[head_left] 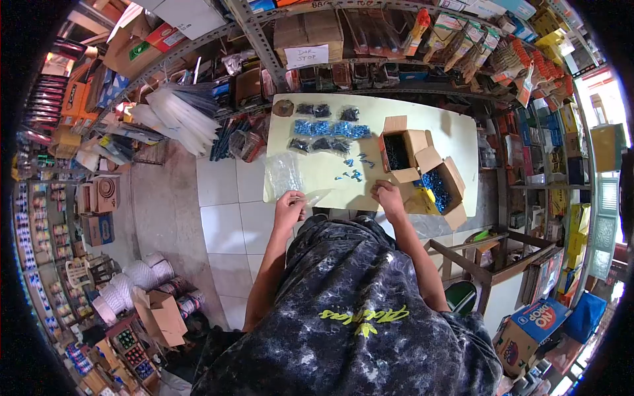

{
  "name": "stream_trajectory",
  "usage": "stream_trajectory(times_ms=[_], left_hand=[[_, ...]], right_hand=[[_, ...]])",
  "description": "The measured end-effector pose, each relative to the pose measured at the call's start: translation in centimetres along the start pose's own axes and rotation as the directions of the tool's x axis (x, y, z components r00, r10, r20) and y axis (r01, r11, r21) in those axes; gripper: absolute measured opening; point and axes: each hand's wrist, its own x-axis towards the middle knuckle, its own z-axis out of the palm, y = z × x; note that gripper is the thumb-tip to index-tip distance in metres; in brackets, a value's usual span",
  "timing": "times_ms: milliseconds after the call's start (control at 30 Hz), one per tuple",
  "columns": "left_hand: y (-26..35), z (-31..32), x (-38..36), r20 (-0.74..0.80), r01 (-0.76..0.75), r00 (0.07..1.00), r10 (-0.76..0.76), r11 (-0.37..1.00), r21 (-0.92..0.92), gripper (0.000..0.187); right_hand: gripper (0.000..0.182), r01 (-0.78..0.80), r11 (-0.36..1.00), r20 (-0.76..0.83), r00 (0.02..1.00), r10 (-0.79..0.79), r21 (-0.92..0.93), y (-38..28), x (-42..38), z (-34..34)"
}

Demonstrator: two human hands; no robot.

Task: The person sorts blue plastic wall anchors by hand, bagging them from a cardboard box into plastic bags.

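Pinching clear bag [319, 197], L hand [289, 208], worktop [457, 132] near edge.
R hand [387, 197] fingers curled, contents can't tell; open strip btwn.

the left hand [288, 208] pinches a small clear plastic bag [319, 197] at the near edge of the pale yellow tabletop [333, 185]. the right hand [388, 197] is at the same edge, fingers curled; whether it holds anything is unclear. between and beyond the hands lie loose blue pieces [356, 175]. near the right hand, an open cardboard box [454, 173] holds more blue pieces, beside another with dark contents [407, 150].
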Motion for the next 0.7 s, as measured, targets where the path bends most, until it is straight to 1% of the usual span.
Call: stream_trajectory(times_ms=[67,100,167,200,233,267,300,333,367,400,467,500,533,567,600,633,667,700], left_hand=[[0.1,-0.2,-0.1,-0.009,0.003,1.000,-0.004,1.000,-0.012,0.016],[-0.1,-0.3,-0.1,-0.014,0.003,1.000,-0.003,1.000,-0.001,0.016],[-0.1,-0.1,-0.1,-0.013,0.003,1.000,-0.003,1.000,0.009,0.016],[-0.2,-0.1,-0.1,-0.018,0.006,1.000,-0.006,1.000,0.015,0.016],[-0.1,-0.1,-0.1,-0.024,0.009,1.000,-0.009,1.000,0.021,0.016],[-0.1,0.0,0.0,-0.023,0.008,1.000,-0.008,1.000,0.021,0.016],[-0.1,0.1,0.0,-0.021,0.014,1.000,-0.013,1.000,0.026,0.016],[-0.1,0.1,0.0,-0.021,0.019,1.000,-0.019,0.999,0.031,0.016],[-0.1,0.1,0.0,-0.022,0.020,1.000,-0.019,0.999,0.030,0.016],[-0.1,0.1,0.1,-0.021,0.012,1.000,-0.011,1.000,0.025,0.016],[-0.2,0.1,0.2,-0.019,0.005,1.000,-0.005,1.000,0.018,0.017],[-0.3,0.0,0.3,-0.015,-0.002,1.000,0.002,1.000,0.009,0.017],[-0.3,0.0,0.4,-0.011,-0.008,1.000,0.008,1.000,0.001,0.017],[-0.3,0.1,0.4,-0.010,-0.005,1.000,0.005,1.000,-0.001,0.017],[-0.2,0.1,0.3,-0.010,-0.006,1.000,0.006,1.000,0.008,0.017],[-0.3,0.1,0.3,-0.009,-0.006,1.000,0.006,1.000,0.017,0.017],[-0.3,0.2,0.3,-0.006,-0.004,1.000,0.004,1.000,0.019,0.017],[-0.3,0.3,0.4,0.000,-0.002,1.000,0.002,1.000,0.023,0.017]], right_hand=[[0.043,0.017,0.994,-0.002,1.000,-0.018,-0.110,-0.7,0.8,0.4],[0.043,0.018,0.994,0.000,1.000,-0.019,-0.110,-0.7,1.3,0.5],[0.044,0.128,0.985,0.061,0.991,-0.121,-0.119,0.2,2.8,0.3],[0.044,0.128,0.984,0.059,0.991,-0.122,-0.120,0.9,3.4,-0.1],[0.043,0.209,0.978,0.204,0.958,-0.199,-0.027,1.4,3.8,-0.4],[0.042,0.274,0.959,0.339,0.897,-0.283,0.077,1.9,4.2,-0.7],[0.042,0.274,0.959,0.340,0.897,-0.283,0.076,1.6,3.8,-0.5],[0.038,0.211,0.953,0.232,0.937,-0.261,0.218,0.9,2.7,0.1],[0.034,0.159,0.919,0.128,0.967,-0.218,0.362,0.0,1.6,0.6],[0.034,0.159,0.919,0.129,0.968,-0.218,0.361,-1.2,0.4,1.0],[0.023,0.290,0.952,-0.075,0.956,-0.284,0.094,-4.2,-2.4,1.4],[0.023,0.289,0.953,-0.075,0.956,-0.283,0.092,-5.7,-3.8,1.1],[0.022,0.409,0.912,-0.178,0.897,-0.404,-0.010,-7.1,-5.2,0.3],[0.023,0.509,0.852,-0.264,0.811,-0.523,-0.124,-7.9,-5.8,-0.7],[0.022,0.541,0.804,-0.378,0.710,-0.595,-0.249,-7.7,-5.4,-2.2],[0.024,0.558,0.712,-0.415,0.579,-0.702,-0.426,-7.9,-5.0,-3.7],[0.023,0.436,0.719,-0.440,0.582,-0.684,-0.541,-8.1,-5.1,-5.4],[0.021,0.327,0.658,-0.381,0.609,-0.696,-0.678,-7.9,-4.7,-7.2]])
